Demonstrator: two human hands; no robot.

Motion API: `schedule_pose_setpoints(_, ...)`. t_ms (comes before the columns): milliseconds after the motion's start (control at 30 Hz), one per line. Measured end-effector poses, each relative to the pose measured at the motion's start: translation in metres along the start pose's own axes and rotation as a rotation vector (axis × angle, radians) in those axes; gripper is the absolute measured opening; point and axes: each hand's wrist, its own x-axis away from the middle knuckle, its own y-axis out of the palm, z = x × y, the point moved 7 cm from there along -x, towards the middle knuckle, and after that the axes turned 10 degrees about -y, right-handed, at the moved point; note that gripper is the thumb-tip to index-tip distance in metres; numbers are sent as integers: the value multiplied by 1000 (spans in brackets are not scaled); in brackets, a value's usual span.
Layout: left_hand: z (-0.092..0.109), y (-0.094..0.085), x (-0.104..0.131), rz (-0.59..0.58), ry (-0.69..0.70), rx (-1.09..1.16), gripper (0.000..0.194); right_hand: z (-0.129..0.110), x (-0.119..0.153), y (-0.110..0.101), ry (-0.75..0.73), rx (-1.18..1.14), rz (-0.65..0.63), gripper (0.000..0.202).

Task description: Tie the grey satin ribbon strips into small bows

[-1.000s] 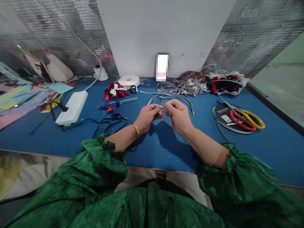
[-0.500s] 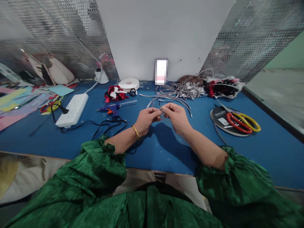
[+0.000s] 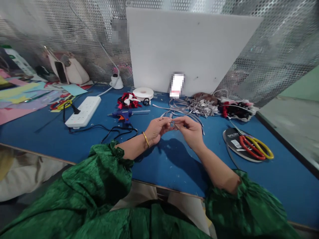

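Above the blue table, my left hand (image 3: 157, 128) is closed in a pinch on a short piece of grey ribbon (image 3: 170, 116), whose tip sticks up past the fingers. My right hand (image 3: 191, 131) meets it from the other side, thumb and fingertips pinched together at the same small piece. Most of the ribbon is hidden between the fingers. Behind the hands lie loose grey ribbon strips (image 3: 178, 105) and a heap of small grey ribbon bows (image 3: 204, 107). To the left rests a blue glue gun (image 3: 124, 114) with a glue stick in its back.
At right, scissors (image 3: 253, 147) with red and yellow handles lie on a black ribbon spool (image 3: 231, 135). A white power strip (image 3: 83, 112), red-black bows (image 3: 128, 100) and a white spool (image 3: 143, 92) are at left. A phone (image 3: 177, 85) leans against a white board (image 3: 189, 49).
My view has turned and tilted. The hands have shifted their grip: the left palm is turned up more, and a ribbon tip now shows above its fingers.
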Motion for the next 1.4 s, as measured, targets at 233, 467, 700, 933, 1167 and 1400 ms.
schedule_pose_setpoints(233, 1, 5, 5, -10, 31, -145, 21, -1, 1, -2, 58, -103, 69, 6)
schedule_pose_setpoints(467, 7, 5, 6, 51, 132, -271, 27, 15, 10, 1, 333, -389, 219, 17)
schedule_pose_setpoints(700, 9, 0, 3, 125, 210, -467, 17, -13, 4, -4, -51, 154, 61, 14)
schedule_pose_setpoints(933, 16, 6, 6, 123, 386, -794, 13, -29, 4, 1, -303, 539, -132, 21)
schedule_pose_setpoints(1167, 22, 10, 15, 175, 484, -936, 14, -19, 1, -3, -168, 402, -61, 12)
schedule_pose_setpoints(1400, 28, 15, 23, 197, 586, -1025, 11, -2, 0, -4, 67, 78, 60, 15)
